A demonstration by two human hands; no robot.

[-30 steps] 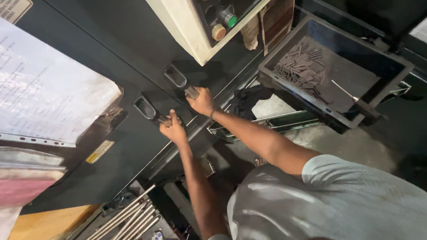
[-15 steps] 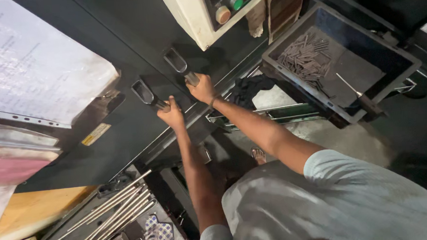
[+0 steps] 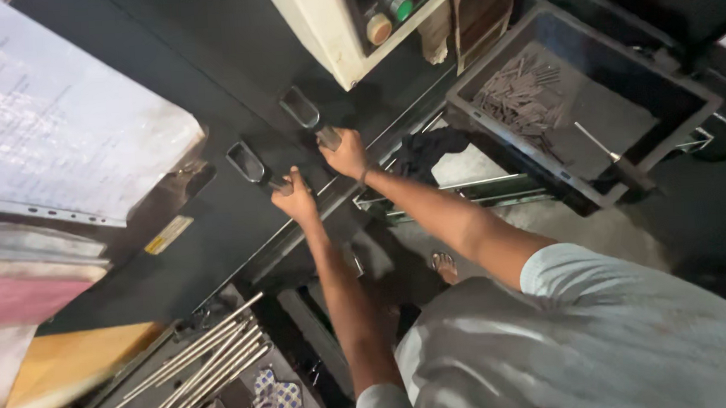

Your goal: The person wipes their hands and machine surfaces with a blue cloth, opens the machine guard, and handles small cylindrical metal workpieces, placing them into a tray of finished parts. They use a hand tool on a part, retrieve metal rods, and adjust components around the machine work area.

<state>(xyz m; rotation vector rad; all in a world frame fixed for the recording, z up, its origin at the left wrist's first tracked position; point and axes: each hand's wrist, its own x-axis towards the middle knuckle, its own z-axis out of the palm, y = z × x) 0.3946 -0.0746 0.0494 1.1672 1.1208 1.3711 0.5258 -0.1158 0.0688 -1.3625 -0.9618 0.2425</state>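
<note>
Dark machine door (image 3: 215, 228), hands each clenched round its own handle: left hand (image 3: 295, 199), right hand (image 3: 345, 153).

A dark open metal bin (image 3: 672, 105) holds a heap of short grey metal pins (image 3: 519, 96). A cream control box (image 3: 329, 24) carries round green and orange buttons. Long steel rods (image 3: 197, 362) lie bundled at lower left, near a white plastic-covered paper sheet (image 3: 61, 137).

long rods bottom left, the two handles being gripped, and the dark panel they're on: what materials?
Rods: likely bare steel; grey with bright glints along their length. Handles: probably polished or plated metal; shiny highlights on the loops. The left hand and right hand each grip one. Panel: looks like dark painted sheet metal, smooth, semi-matte.
</note>
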